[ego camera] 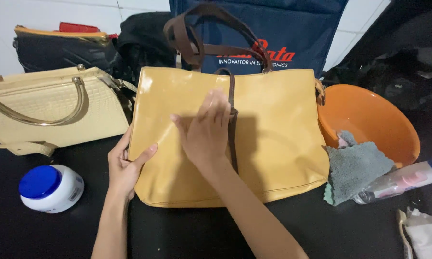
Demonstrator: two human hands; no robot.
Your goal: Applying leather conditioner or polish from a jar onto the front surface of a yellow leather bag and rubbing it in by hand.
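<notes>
The left hand (125, 165) pinches the near-left edge of the yellow handbag (268, 144) on the black worktop (197, 230); the right hand (206, 132) lies flat, fingers spread, on its front.

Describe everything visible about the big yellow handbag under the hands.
The yellow handbag lies flat on the dark table, a glossy, leather-like rectangle with slight creases. Brown handles arch past its top edge, and a brown strap runs down its middle. The left hand holds its left edge; the right hand lies flat on its face. A grey cloth touches its right side.
</notes>
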